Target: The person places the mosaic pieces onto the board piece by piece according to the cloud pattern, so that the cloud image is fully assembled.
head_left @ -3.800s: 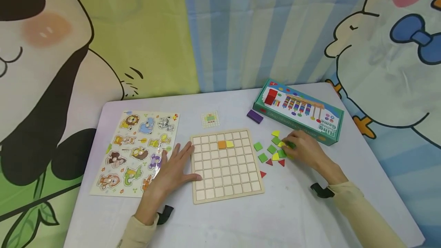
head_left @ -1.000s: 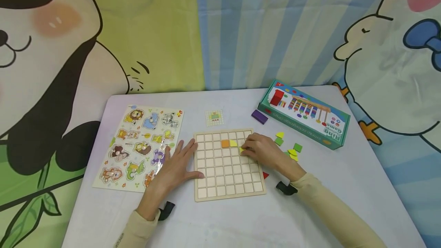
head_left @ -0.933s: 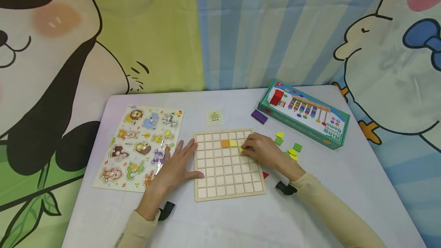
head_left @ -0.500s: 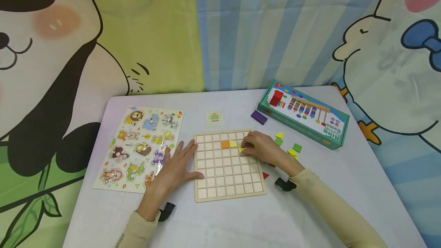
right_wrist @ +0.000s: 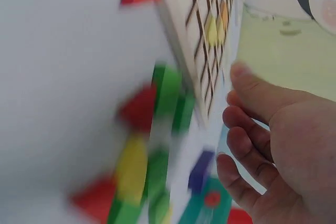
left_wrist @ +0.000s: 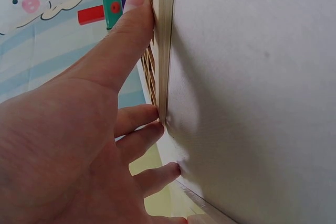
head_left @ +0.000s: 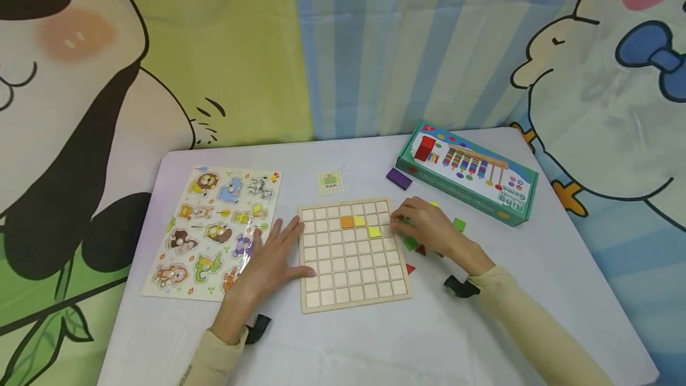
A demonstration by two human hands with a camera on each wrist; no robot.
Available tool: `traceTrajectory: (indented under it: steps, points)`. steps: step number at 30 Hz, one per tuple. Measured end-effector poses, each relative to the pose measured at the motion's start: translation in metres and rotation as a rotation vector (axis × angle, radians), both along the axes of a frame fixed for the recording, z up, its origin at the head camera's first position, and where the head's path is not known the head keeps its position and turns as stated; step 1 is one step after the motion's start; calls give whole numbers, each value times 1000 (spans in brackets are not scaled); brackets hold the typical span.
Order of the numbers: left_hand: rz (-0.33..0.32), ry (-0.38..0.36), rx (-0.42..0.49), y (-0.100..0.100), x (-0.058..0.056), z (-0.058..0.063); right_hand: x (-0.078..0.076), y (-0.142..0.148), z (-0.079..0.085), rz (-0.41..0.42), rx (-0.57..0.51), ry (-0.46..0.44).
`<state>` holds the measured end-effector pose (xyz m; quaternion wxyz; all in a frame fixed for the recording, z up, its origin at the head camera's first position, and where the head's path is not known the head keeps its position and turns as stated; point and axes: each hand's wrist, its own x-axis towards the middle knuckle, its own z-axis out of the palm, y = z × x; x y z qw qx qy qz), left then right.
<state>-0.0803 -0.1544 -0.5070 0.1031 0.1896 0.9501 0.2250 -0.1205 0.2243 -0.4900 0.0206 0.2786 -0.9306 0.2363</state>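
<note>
Head: yellow tiles on the grid board could shift if nudged. Left wrist: the spread-fingered left grip touches the board; pushing might slide it. Right wrist: the loose, seemingly empty right grip, brushing low, could scatter green pieces beside the board.

An animal-picture board and a green game box lie before a cartoon-printed backdrop.

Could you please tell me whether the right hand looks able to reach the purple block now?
Probably yes: the right hand appears empty, and the purple block lies close by, with nothing visible between them.
</note>
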Motion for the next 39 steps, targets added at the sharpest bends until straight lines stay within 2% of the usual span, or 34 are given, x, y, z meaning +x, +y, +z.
traceTrajectory:
  steps: [4, 8, 13, 19, 28, 33, 37, 39]
  points:
    - [3, -3, 4, -1, -1, 2, 7, 36, 6, -73, 51, 21]
    - [7, -12, 1, -2, -1, 3, 17, 69, 6, -162, 135, -30]
    - [12, -27, -4, -4, -2, 3, 29, 92, 2, -166, 194, -59]
    - [11, -19, -5, -3, -2, 2, 34, 101, -1, -177, 177, -74]
    - [6, -20, -4, -2, -1, 1, 27, 97, -9, -262, 149, -80]
    - [-5, -18, -1, 0, -1, 0, 29, 97, -13, -312, 130, 1]
    - [-11, -8, -5, 0, -2, -2, 35, 102, -10, -292, 135, 85]
    - [-11, -4, -8, 0, -2, -2, 37, 104, -9, -279, 150, 86]
